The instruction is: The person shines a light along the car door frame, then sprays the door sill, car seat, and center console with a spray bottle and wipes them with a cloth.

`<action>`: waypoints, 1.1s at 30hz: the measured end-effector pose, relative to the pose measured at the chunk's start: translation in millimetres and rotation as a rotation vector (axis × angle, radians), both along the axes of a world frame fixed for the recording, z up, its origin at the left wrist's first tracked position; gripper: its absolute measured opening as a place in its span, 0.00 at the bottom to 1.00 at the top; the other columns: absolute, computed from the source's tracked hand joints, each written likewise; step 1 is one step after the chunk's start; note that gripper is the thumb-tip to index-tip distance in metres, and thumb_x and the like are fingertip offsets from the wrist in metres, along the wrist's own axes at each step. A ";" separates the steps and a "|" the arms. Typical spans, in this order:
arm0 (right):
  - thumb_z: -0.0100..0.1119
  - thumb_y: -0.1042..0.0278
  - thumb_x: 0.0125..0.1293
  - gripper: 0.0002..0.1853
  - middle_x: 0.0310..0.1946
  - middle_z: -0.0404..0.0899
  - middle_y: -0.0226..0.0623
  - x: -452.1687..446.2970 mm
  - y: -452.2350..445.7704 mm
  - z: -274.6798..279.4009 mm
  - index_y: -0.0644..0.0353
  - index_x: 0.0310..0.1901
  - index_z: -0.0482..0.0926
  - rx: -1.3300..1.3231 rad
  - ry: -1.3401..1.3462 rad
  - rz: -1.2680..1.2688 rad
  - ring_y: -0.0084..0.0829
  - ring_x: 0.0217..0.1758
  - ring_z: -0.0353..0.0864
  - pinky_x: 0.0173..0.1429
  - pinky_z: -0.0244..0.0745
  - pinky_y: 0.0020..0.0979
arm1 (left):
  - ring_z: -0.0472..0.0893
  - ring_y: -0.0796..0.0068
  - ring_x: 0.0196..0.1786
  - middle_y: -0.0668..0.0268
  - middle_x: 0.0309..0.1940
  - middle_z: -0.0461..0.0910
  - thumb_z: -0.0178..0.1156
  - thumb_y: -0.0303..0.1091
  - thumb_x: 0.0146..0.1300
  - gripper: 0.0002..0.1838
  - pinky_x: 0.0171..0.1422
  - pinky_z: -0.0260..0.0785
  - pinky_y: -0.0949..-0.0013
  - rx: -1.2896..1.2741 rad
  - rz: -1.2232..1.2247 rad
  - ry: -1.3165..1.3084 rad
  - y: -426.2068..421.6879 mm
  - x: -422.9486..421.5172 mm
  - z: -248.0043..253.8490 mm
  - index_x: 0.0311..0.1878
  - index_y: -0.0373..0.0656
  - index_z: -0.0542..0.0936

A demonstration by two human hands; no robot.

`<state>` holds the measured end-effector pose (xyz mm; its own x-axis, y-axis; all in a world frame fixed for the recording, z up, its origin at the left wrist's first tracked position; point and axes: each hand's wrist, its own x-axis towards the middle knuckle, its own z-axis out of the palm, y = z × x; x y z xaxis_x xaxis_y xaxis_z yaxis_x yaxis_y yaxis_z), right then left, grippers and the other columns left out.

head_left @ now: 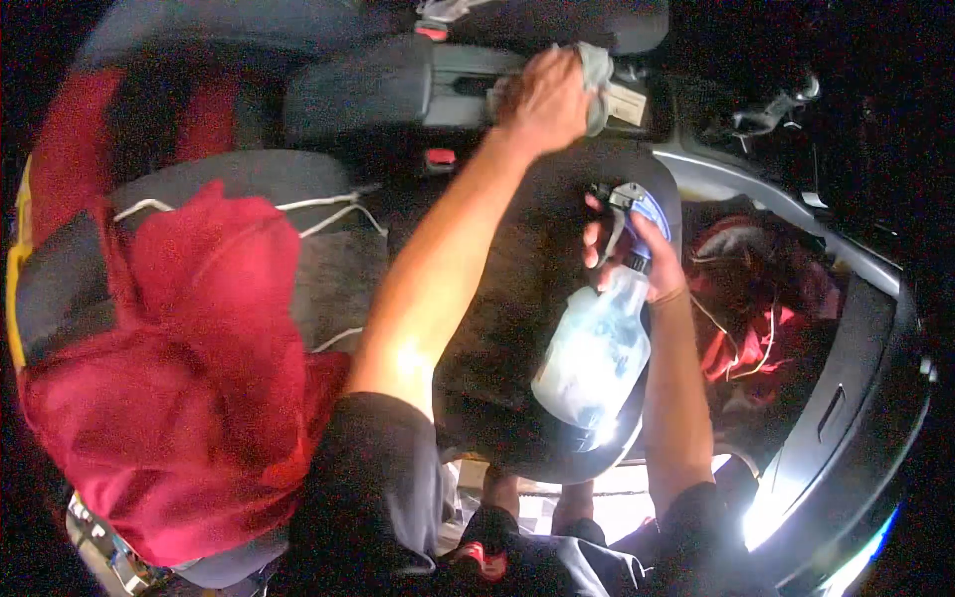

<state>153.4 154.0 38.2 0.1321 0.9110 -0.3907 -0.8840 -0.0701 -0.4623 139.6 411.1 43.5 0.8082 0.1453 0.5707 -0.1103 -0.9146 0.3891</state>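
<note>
My left hand [550, 98] reaches far forward over the car's centre console [473, 85], its fingers closed on a grey-green cloth [596, 78]. The cloth bunches out past the fingers, and a pale label or card [625, 102] lies just right of it. Nearer to me, my right hand [661, 261] grips a spray bottle [595, 348] by its neck, under the blue and black trigger head. The bottle is translucent, with whitish contents, and hangs tilted over the dark seat area. Fingers of that hand curl around near the trigger.
Red fabric [214, 348] is draped over the seat at left, with white cords [338, 204] beside it. Red seat-belt buckles [440, 157] flank the console. An open door or sill panel [846, 373] runs along the right. Red and dark items [756, 338] lie in the footwell.
</note>
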 end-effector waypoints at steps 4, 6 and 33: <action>0.50 0.48 0.70 0.33 0.45 0.80 0.47 0.8 -1.4 -2.1 0.63 0.68 0.63 0.067 0.081 0.012 0.42 0.41 0.83 0.34 0.85 0.37 | 0.75 0.51 0.50 0.54 0.42 0.80 0.62 0.38 0.57 0.16 0.54 0.69 0.54 0.497 0.135 0.541 19.3 -24.0 15.6 0.46 0.39 0.81; 0.50 0.48 0.70 0.33 0.45 0.80 0.46 2.0 -6.1 -2.9 0.63 0.68 0.63 0.069 0.056 -0.002 0.42 0.42 0.83 0.34 0.85 0.37 | 0.74 0.52 0.52 0.56 0.43 0.79 0.61 0.38 0.57 0.16 0.55 0.69 0.55 0.611 0.145 0.677 20.6 -40.0 32.5 0.46 0.39 0.81; 0.48 0.51 0.72 0.28 0.46 0.81 0.46 5.4 -2.5 3.7 0.63 0.66 0.66 0.137 0.061 0.035 0.37 0.42 0.84 0.35 0.84 0.33 | 0.72 0.52 0.56 0.58 0.51 0.72 0.63 0.34 0.58 0.21 0.58 0.69 0.58 0.286 0.118 0.466 10.8 -21.3 17.0 0.54 0.37 0.74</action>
<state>158.8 151.5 41.9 0.0794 0.9600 -0.2684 -0.9087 -0.0410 -0.4154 118.3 421.9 60.5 0.9721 0.1426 0.1865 0.1241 -0.9865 0.1070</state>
